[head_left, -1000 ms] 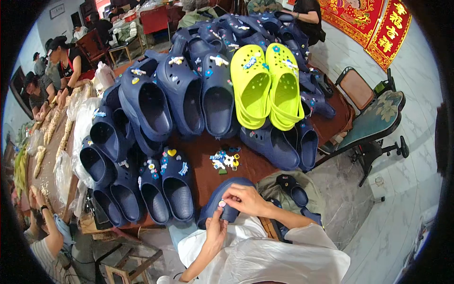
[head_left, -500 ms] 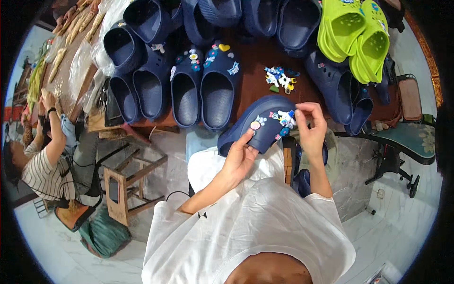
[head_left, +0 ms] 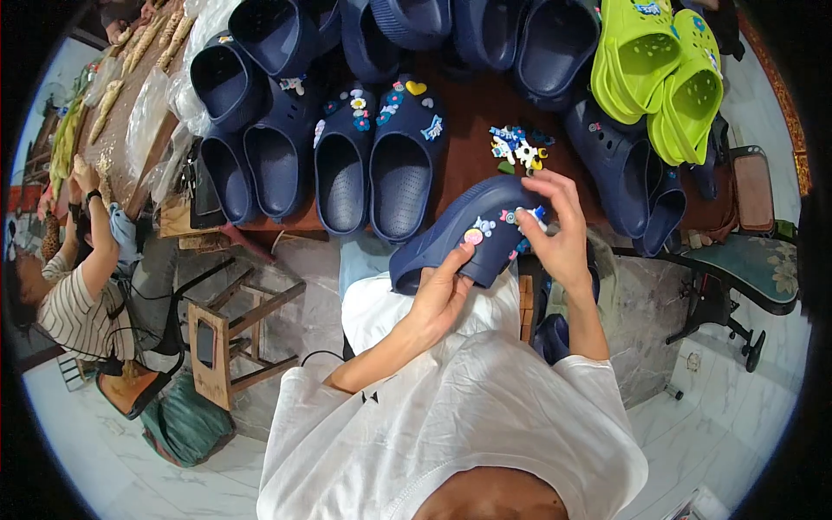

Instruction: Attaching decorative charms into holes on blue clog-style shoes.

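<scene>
One navy clog (head_left: 472, 230) held from below by left hand (head_left: 439, 297), grip clamped on its side, right hand (head_left: 557, 227) fingertips pinched on a charm at its toe, loose charms (head_left: 518, 149) on brown surface (head_left: 468, 113) nearby.

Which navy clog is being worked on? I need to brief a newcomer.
Start at the brown table crowded with clogs. Just below its near edge, the left hand and right hand hold one navy clog. Unlike the rest, it is lifted off the table.

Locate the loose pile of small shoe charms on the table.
In the head view, the pile of shoe charms lies on the brown table, right of centre, just above the right hand, between the decorated navy clog pair and another navy clog.
</scene>
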`<state>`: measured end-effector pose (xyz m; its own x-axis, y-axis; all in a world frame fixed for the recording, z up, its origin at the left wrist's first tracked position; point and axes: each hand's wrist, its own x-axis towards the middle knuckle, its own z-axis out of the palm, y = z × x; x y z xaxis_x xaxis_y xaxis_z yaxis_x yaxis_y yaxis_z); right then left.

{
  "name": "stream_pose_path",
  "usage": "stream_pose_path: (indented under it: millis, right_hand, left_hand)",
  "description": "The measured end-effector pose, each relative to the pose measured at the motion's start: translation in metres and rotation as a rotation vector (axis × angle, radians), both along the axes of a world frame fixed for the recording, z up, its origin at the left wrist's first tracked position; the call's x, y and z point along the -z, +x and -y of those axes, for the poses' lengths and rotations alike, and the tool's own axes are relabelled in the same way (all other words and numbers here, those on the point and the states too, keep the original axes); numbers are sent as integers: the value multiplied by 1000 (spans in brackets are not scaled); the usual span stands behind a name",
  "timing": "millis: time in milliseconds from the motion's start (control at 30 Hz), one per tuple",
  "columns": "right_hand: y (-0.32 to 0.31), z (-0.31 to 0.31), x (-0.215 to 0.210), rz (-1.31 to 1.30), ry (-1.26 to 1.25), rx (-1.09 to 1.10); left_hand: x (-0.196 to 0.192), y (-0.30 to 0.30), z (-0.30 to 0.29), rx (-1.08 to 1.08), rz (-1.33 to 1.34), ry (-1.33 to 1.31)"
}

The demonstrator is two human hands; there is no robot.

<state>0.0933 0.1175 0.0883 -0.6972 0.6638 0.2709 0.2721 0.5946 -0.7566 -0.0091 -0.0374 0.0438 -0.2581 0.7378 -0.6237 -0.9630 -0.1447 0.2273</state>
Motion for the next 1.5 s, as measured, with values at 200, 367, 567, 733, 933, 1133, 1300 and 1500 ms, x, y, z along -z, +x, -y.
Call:
stream_pose_path:
  millis: [200, 367, 567, 733, 933, 1133, 1300, 1500]
  right_hand:
    - [-10, -6, -19, 146, 320, -489]
    - [-13, -2, -10, 257, 300, -652]
    - [-13, 0, -2, 200, 304, -702]
    - [-12, 2, 1, 216, 289, -723]
    - [-8, -2, -14, 217, 278, -667]
    - [-23, -5, -33, 195, 285, -615]
    - [-29, -10, -43, -20, 319, -412]
    - [-12, -12, -5, -280, 55, -38]
  left_hand:
    - [5, 6, 2, 80, -124, -40]
    - [0, 3, 6, 165, -117, -151]
    - [5, 2, 15, 159, -157, -115]
    - [10, 5, 17, 123, -58, -80]
    - [12, 21, 17, 219, -186, 103]
    - [-17, 9, -4, 43, -114, 141]
    - [-23, -6, 1, -17, -65, 160]
    - [-39, -20, 4, -135, 62, 152]
